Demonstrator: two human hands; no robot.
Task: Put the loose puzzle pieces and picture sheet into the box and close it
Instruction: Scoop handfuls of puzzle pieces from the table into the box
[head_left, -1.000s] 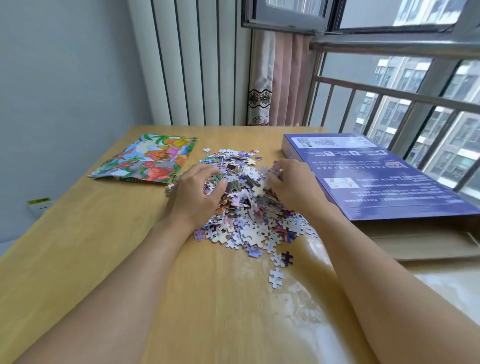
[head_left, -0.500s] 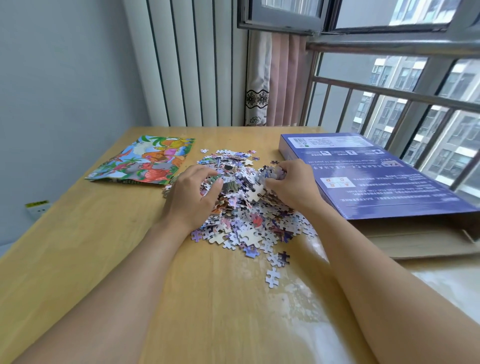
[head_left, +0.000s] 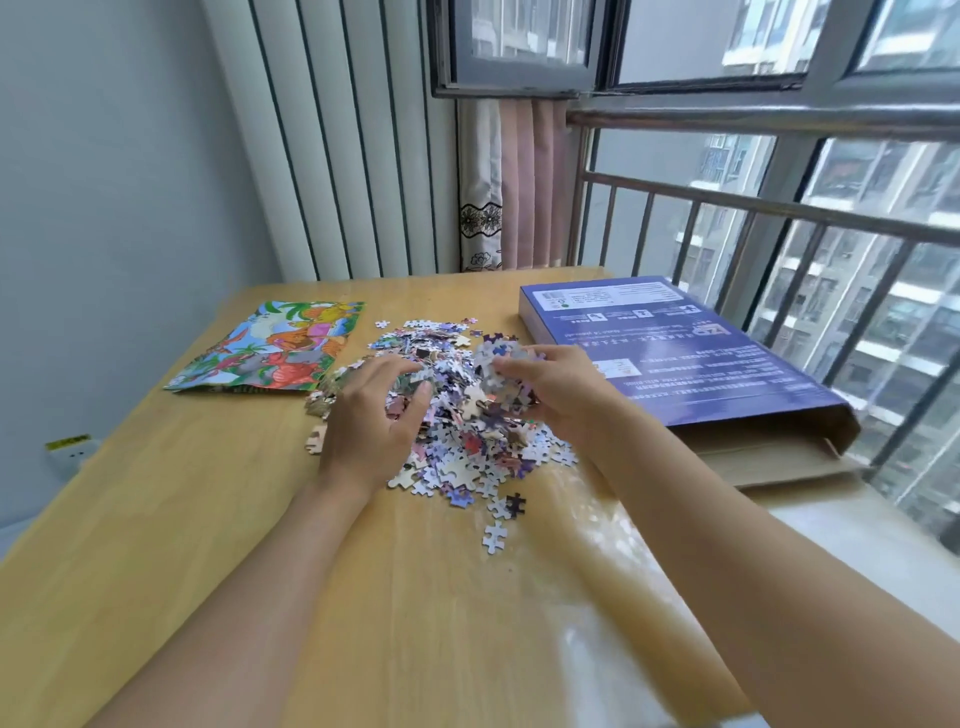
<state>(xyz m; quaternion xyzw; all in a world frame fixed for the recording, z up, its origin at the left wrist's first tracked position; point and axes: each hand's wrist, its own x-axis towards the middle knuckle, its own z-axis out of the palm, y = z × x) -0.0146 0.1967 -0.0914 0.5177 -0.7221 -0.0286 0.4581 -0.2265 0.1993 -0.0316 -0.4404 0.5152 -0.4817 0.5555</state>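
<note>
The right hand (head_left: 561, 395) has lifted a clump off the puzzle pieces (head_left: 457, 415) mid-table; the left hand (head_left: 371, 421) stays cupped. The box (head_left: 675, 353) waits along the right edge, the picture sheet (head_left: 275, 348) near the left.

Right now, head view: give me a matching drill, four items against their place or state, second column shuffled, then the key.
Items:
1. picture sheet
2. blue box
3. right hand
4. lone puzzle piece

Place or state:
A. lies on the table's right side, near end open
B. lies apart from the pile, nearer the camera
C. lies flat at the table's far left
D. grips a clump of pieces above the pile

Pairs: 1-C, 2-A, 3-D, 4-B
</note>
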